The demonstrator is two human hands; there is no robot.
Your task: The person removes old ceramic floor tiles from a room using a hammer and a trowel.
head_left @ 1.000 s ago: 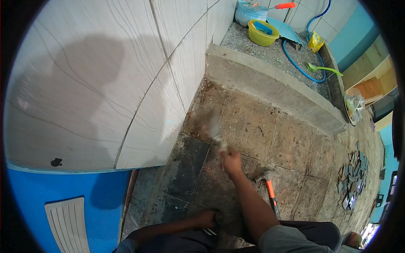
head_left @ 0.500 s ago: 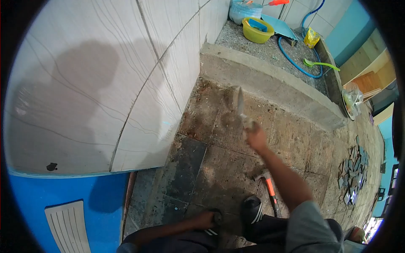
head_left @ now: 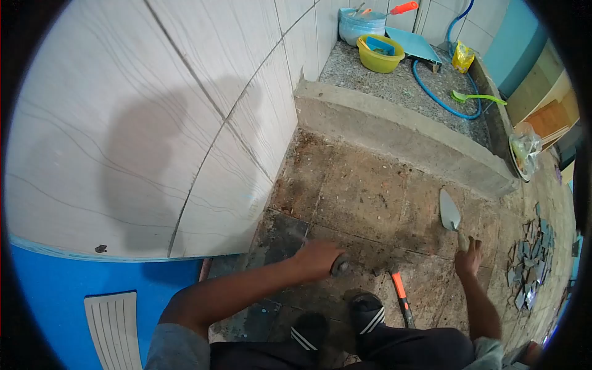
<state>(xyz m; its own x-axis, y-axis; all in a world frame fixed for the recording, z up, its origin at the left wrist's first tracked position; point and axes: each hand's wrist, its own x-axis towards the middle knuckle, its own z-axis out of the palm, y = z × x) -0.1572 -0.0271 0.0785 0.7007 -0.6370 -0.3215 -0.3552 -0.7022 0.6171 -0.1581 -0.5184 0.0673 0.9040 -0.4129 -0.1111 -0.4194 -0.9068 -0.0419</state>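
My left hand [head_left: 316,258] is closed around a short dark tool [head_left: 339,266] with a round end, low over the bare brown floor [head_left: 364,197] near a dark tile patch [head_left: 280,237]. My right hand [head_left: 468,259] is out to the right with its fingers apart, just at the handle of a pointed trowel [head_left: 449,213] that lies flat on the floor. A hammer [head_left: 399,295] with an orange handle lies between my hands, its head close to the dark tool. My sandalled feet [head_left: 367,311] are just below it.
A tiled wall [head_left: 185,123] rises at the left. A concrete ledge [head_left: 394,132] crosses the back, holding a yellow bowl [head_left: 382,52], a blue hose [head_left: 441,98] and a green brush [head_left: 478,97]. Broken tile shards [head_left: 530,259] are heaped at the right.
My right hand swung the trowel from the middle of the floor out to the right and set it down. My left hand moved from near my foot up to the dark tool.
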